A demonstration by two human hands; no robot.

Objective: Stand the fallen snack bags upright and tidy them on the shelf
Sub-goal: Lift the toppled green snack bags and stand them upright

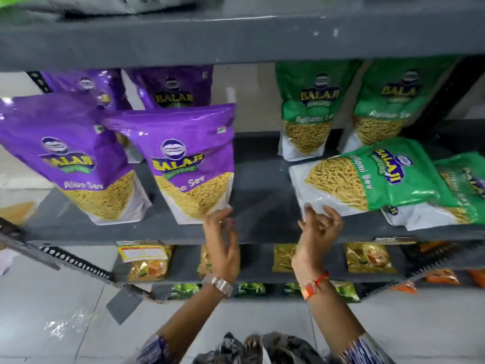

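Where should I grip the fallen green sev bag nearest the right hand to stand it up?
Probably the green bag by its white bottom end, from the front: it lies flat, bottom towards the shelf's centre gap, top to the right. The right hand already touches that corner.

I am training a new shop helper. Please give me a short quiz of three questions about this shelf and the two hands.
1. True or false: the front green Ratlami Sev bag lies on its side.
2. Which hand touches it? A) left hand B) right hand
3. Fill in: the front purple Aloo Sev bag by the left hand stands ____.

Key: 1 true; 2 B; 3 upright.
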